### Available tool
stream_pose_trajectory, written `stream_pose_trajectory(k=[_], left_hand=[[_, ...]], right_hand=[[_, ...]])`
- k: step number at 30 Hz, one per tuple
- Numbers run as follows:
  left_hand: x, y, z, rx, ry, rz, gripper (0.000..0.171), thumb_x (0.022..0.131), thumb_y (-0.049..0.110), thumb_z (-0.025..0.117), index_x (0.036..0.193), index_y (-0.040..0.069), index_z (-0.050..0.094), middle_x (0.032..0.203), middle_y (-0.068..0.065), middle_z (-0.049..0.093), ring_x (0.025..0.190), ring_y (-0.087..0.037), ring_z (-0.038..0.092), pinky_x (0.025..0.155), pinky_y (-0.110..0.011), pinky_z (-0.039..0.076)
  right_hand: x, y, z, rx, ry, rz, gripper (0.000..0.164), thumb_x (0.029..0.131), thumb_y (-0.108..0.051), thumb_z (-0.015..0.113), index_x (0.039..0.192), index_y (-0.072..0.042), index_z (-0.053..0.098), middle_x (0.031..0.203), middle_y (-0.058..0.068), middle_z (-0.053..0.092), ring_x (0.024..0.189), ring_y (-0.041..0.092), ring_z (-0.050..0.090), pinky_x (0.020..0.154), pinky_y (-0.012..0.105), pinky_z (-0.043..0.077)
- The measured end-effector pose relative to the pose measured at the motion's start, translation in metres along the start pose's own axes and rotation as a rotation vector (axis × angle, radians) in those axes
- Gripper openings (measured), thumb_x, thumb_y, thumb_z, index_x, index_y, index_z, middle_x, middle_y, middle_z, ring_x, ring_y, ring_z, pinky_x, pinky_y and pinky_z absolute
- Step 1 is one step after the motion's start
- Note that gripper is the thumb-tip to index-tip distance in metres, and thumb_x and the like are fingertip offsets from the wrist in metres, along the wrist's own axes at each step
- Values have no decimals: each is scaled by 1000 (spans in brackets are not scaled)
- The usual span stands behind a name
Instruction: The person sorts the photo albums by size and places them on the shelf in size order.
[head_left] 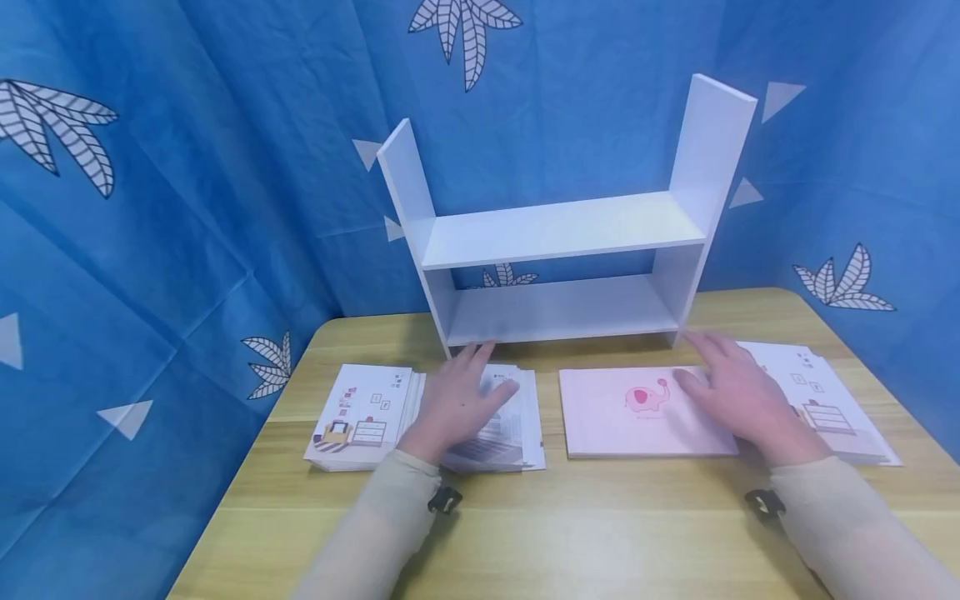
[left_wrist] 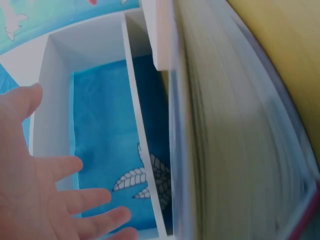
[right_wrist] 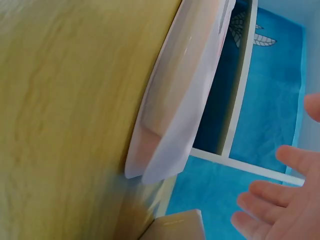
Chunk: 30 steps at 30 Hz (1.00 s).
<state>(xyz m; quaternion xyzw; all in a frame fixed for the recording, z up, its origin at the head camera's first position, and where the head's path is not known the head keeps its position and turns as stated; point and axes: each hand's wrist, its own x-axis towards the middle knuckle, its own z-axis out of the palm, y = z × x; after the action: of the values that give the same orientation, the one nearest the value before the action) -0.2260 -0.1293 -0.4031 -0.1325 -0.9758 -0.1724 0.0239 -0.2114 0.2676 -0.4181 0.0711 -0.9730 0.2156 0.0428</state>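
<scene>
My left hand [head_left: 459,400] is spread over a stack of books or booklets [head_left: 517,417] with a grey printed cover, partly hiding it. Left of that lies another stack [head_left: 367,408] whose white cover shows drawn furniture. My right hand [head_left: 738,400] hovers with loose fingers over the right end of a pink book [head_left: 600,417] with an elephant on it. Beside its wrist are white printed books [head_left: 821,400], partly covered by the arm. Thick page edges [left_wrist: 235,120] fill the right of the left wrist view. Neither hand grips anything.
A white two-tier shelf [head_left: 562,229] with tall side panels stands at the back of the wooden table [head_left: 600,525], just beyond the fingertips. Blue curtain [head_left: 225,167] with leaf patterns hangs behind and at the left. Each wrist wears a black strap [head_left: 446,499].
</scene>
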Motion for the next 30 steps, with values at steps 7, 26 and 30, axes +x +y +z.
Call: stream_pose_trajectory(k=[7,26,30], left_hand=[[5,15,6,-210,-75,-44,84,93,77,39,162,30,26,163,1,32,148,-25,32,116,-53,31],[15,57,45,-588,-240,-158,86,93,77,39,160,24,30,158,-7,42,143,-31,39,116,-55,31],[17,62,53,-616,-258,-164,79,96,70,45,159,24,33,151,-10,49,132,-32,52,108,-57,40]], right_hand=[[-1,6,1,118,-110,30,74,103,-51,48,158,-4,29,160,32,21,142,57,19,107,77,18],[8,15,-1,249,-229,138,77,106,-53,38,154,6,30,154,37,26,138,62,21,104,77,22],[8,15,0,295,-260,179,82,105,-57,37,156,5,25,155,38,23,139,62,18,103,78,21]])
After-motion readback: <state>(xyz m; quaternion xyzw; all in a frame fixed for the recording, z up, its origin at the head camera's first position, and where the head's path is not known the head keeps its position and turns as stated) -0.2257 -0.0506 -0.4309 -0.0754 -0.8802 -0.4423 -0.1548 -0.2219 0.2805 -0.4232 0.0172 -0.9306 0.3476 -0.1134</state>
